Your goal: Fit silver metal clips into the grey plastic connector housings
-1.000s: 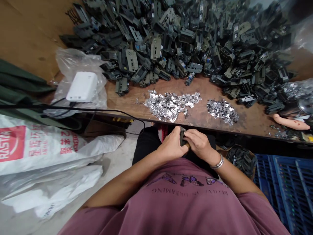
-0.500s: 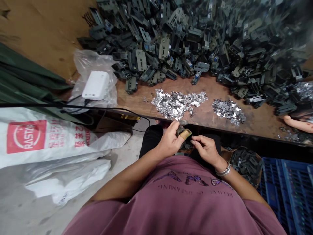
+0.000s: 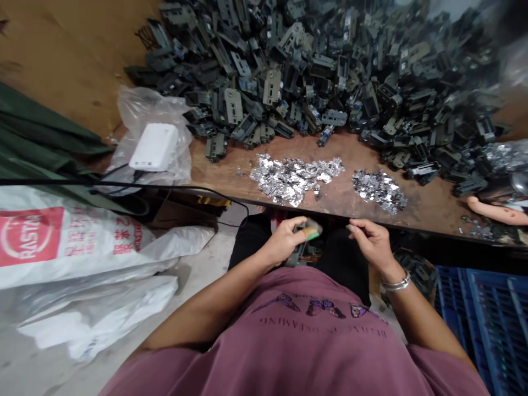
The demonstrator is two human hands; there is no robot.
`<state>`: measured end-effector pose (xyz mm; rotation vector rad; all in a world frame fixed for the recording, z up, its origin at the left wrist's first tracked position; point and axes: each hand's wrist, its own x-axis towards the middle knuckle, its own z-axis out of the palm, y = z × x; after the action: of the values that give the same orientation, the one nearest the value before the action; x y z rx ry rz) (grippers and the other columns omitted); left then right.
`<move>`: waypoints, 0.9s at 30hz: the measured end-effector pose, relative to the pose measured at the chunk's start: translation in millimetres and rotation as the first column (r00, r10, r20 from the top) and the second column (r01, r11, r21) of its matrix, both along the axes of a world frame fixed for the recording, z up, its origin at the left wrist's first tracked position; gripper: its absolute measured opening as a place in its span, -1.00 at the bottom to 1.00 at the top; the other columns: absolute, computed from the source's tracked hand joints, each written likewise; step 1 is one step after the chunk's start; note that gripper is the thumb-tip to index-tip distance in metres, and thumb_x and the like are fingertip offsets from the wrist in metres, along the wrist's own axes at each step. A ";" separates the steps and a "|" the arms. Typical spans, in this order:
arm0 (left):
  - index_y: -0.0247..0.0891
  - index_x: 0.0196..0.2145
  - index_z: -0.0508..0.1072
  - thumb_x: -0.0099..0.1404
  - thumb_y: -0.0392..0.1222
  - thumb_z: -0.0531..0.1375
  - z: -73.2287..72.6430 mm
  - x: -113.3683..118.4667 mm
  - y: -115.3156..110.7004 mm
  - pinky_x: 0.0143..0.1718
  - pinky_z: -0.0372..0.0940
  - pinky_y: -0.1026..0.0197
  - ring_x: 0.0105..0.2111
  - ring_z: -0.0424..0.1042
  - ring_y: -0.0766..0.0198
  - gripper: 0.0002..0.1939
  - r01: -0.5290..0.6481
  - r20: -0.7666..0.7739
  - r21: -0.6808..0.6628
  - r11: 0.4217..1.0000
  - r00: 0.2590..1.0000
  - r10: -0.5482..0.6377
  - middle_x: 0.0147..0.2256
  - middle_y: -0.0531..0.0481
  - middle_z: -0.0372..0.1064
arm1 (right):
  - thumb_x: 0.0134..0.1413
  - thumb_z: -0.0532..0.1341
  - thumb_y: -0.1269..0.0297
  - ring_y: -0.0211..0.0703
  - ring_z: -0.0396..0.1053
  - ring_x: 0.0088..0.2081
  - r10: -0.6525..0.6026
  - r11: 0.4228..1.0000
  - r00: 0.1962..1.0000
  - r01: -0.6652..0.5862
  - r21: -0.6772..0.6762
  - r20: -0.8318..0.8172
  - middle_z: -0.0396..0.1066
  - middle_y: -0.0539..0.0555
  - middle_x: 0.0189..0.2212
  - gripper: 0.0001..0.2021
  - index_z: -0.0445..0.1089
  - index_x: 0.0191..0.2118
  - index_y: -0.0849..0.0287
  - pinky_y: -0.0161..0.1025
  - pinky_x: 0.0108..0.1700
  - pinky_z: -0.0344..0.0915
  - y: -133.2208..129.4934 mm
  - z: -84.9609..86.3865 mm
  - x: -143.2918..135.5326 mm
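Note:
My left hand (image 3: 286,239), with a yellow-green covering on its thumb, is closed around a dark grey part (image 3: 313,226) in front of the table edge, above my lap. My right hand (image 3: 371,240) is to the right, apart from the left, its thumb and forefinger pinched together; whatever is between the fingertips is too small to make out. Just beyond my hands, a larger pile of shiny metal pieces (image 3: 289,179) and a smaller pile of metal pieces (image 3: 379,190) lie on the wooden table (image 3: 338,204).
Many dark grey housings (image 3: 322,71) are heaped at the back. A white box (image 3: 154,147) sits on clear plastic at the left, with a black cable (image 3: 198,190). White sacks (image 3: 94,236) stand lower left, blue pallets (image 3: 487,302) lower right. Another person's arm (image 3: 497,212) shows at the right edge.
My right hand has moved right, away from the left hand. My left hand has turned slightly, and more of the grey part shows. The whole view has shifted a little.

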<state>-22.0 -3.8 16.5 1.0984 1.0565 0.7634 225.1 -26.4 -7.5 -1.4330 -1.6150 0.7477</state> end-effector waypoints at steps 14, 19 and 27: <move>-0.20 -0.51 0.35 0.25 0.14 -0.05 -110.5 22.9 30.3 -0.29 0.26 0.09 -0.31 0.40 0.02 -0.58 0.160 -0.511 0.016 0.987 0.850 -0.129 -0.45 -0.11 0.39 | 0.07 0.20 0.26 0.09 0.36 -0.03 -0.559 0.775 0.532 0.608 0.172 0.636 0.39 0.35 -0.01 -0.56 0.37 0.08 0.30 -0.05 0.02 0.26 134.1 14.8 164.1; -0.25 -0.25 0.42 0.16 0.18 0.16 -107.7 32.0 26.0 -0.06 0.28 0.01 -0.02 0.39 -0.09 -0.57 0.161 -0.532 0.067 0.985 0.840 -0.101 -0.14 -0.21 0.44 | 0.02 0.23 0.39 0.07 0.33 -0.04 -0.485 0.788 0.595 0.616 0.025 0.641 0.40 0.32 -0.06 -0.67 0.42 -0.04 0.28 -0.05 0.04 0.20 149.2 17.6 171.2; -0.26 -0.05 0.43 0.18 0.07 0.26 -60.1 33.9 14.1 -0.26 0.39 0.14 -0.19 0.48 0.13 -0.54 0.161 -0.064 0.199 0.967 0.986 -0.151 -0.10 -0.18 0.45 | 0.13 0.22 0.24 -0.17 0.34 -0.24 -0.313 0.948 0.940 0.302 0.098 0.138 0.45 0.11 -0.18 -0.80 0.37 -0.12 0.13 -0.17 -0.11 0.30 80.3 19.0 80.3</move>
<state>11.9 10.4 -43.5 1.3646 0.9336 0.7323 305.4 53.8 11.5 -1.6703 -1.4646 0.4006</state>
